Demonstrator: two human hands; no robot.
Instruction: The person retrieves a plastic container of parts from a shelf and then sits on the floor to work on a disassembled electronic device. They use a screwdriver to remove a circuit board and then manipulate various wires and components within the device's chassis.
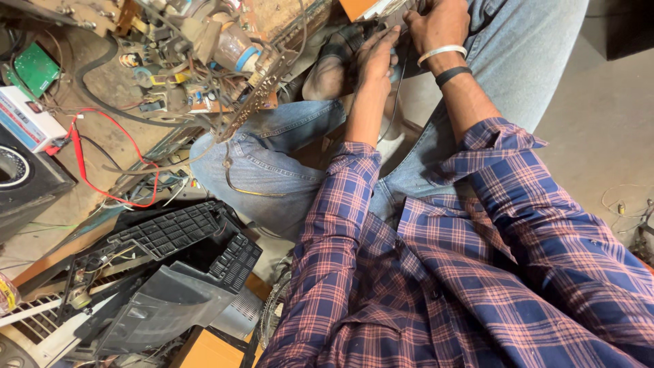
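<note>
Head view, person seated cross-legged in jeans and a plaid shirt. Left hand and right hand sit close together at the top edge, both working on a small dark part over the lap. Mostly hidden by the fingers; can't tell whether either hand is clamped on it. Right wrist has a white band and a black band. Left side: cluttered desk, red wire, black plastic casing.

At twelve o'clock, left hand and right hand grip a dark object; cluttered worktop at ten
</note>
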